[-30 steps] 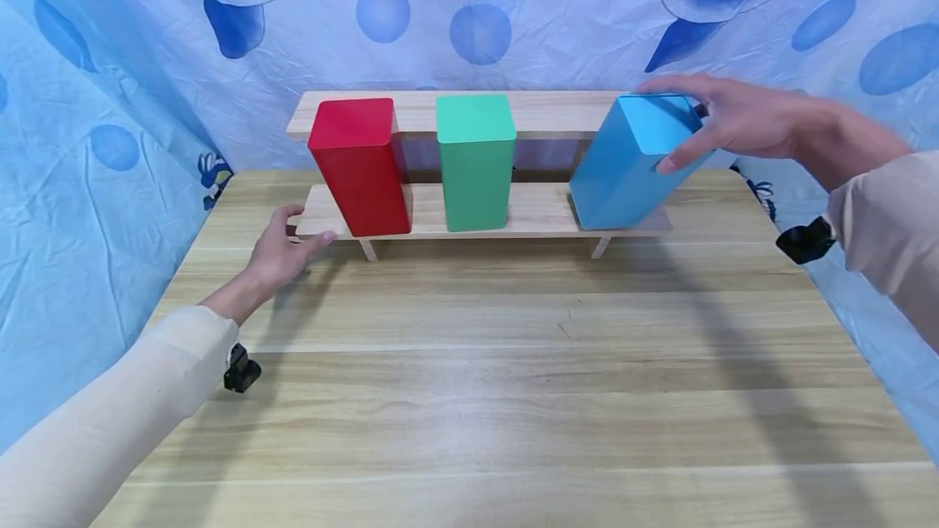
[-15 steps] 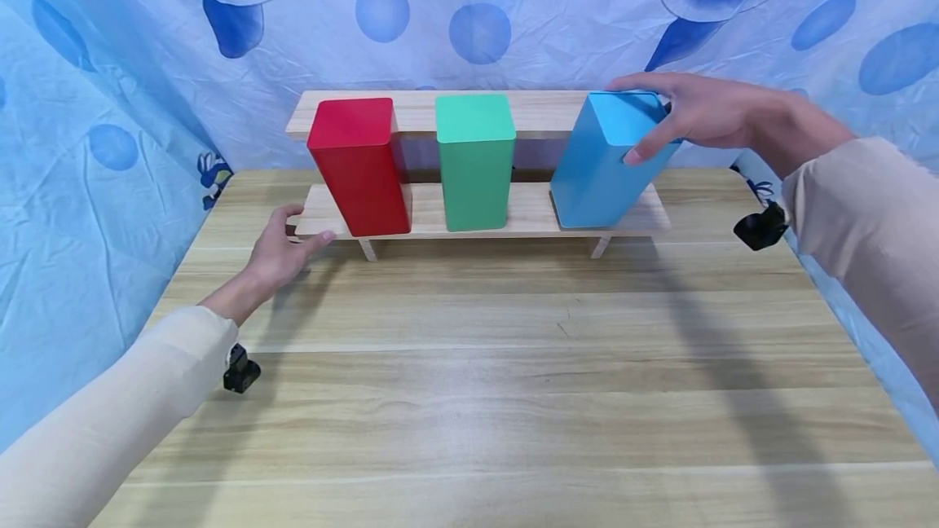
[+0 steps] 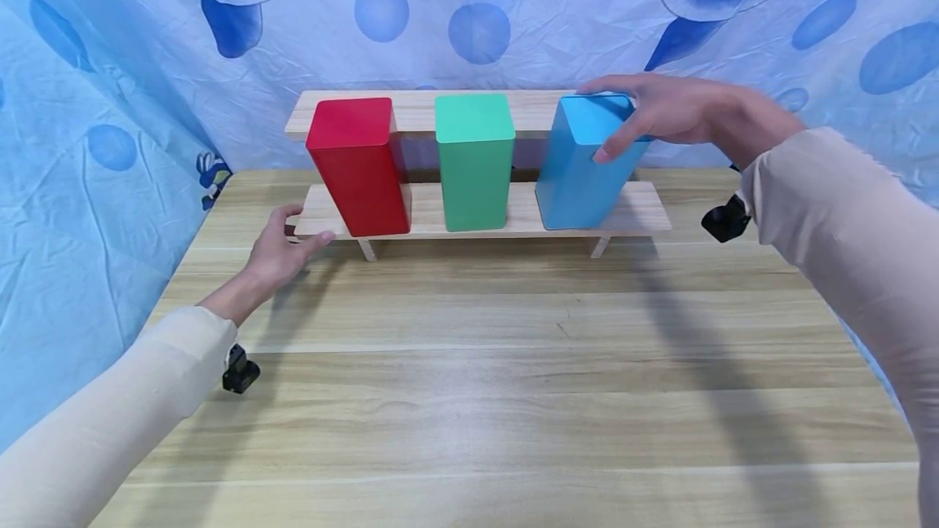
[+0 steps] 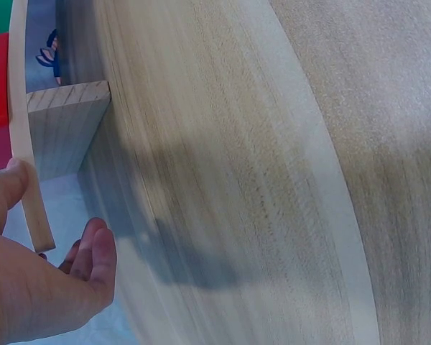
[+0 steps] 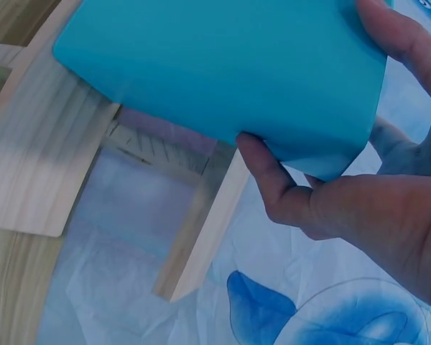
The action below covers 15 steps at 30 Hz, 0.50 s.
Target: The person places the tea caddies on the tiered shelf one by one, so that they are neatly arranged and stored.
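My right hand (image 3: 663, 112) grips the top of a tall blue box (image 3: 579, 178), thumb on the near side and fingers over the far top edge. The blue box's base is at the lower board of a two-tier wooden shelf (image 3: 524, 214), right of a green box (image 3: 477, 178). A red box (image 3: 363, 186) stands at the shelf's left, leaning outward in this view. My left hand (image 3: 275, 255) holds the left end of the lower board; in the left wrist view its thumb (image 4: 11, 183) touches the board edge and the other fingers curl below.
The shelf stands on short legs (image 3: 600, 248) at the back of a wood-grain table (image 3: 469, 398). Its upper board (image 3: 543, 108) runs behind the boxes. A blue patterned curtain (image 3: 418, 15) hangs close behind and along the sides.
My right hand has moved left with the blue box, bringing it closer to the green box. The left hand, red box and green box stay in place.
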Each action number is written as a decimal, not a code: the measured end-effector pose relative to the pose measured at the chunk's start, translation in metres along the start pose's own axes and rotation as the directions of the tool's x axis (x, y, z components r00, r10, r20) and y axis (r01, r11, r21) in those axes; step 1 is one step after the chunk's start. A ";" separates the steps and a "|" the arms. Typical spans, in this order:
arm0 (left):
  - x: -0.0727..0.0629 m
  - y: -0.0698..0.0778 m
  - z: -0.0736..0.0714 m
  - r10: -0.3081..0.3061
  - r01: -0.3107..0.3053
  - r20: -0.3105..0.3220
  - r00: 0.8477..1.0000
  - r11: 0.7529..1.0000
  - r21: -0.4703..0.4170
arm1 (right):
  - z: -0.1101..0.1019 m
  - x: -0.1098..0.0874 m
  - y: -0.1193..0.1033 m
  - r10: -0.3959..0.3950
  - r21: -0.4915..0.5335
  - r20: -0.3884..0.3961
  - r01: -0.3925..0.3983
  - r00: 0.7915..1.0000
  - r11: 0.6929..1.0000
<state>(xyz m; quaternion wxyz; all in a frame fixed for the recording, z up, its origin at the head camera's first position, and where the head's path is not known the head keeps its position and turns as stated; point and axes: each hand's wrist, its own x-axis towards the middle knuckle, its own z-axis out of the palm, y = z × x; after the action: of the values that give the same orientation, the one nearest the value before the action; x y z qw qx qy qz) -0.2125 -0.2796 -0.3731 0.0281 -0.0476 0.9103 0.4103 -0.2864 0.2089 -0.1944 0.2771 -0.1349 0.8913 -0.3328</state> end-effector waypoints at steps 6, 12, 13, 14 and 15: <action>0.000 -0.001 0.000 0.004 -0.004 0.000 1.000 1.000 -0.005 | 0.000 0.010 -0.008 0.048 0.029 0.032 -0.049 0.998 0.998; 0.001 -0.001 0.001 0.000 0.000 0.003 1.000 1.000 -0.008 | 0.001 0.014 -0.012 0.077 0.066 0.057 -0.081 0.995 0.995; 0.001 -0.001 0.001 -0.002 0.002 0.003 1.000 1.000 -0.007 | 0.002 0.015 -0.012 0.076 0.071 0.059 -0.080 0.995 0.994; 0.001 -0.002 0.001 -0.003 0.003 0.002 1.000 1.000 -0.007 | 0.002 0.015 -0.012 0.074 0.073 0.061 -0.079 0.995 0.994; 0.001 -0.002 0.001 -0.004 0.004 0.002 1.000 1.000 -0.006 | 0.003 0.015 -0.011 0.072 0.074 0.061 -0.077 0.996 0.994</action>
<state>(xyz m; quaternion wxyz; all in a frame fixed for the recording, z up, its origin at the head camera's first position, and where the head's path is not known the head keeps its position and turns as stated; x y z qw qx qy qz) -0.2134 -0.2801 -0.3752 0.0298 -0.0492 0.9088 0.4132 -0.2966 0.1926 -0.1945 0.3199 -0.1005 0.8739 -0.3518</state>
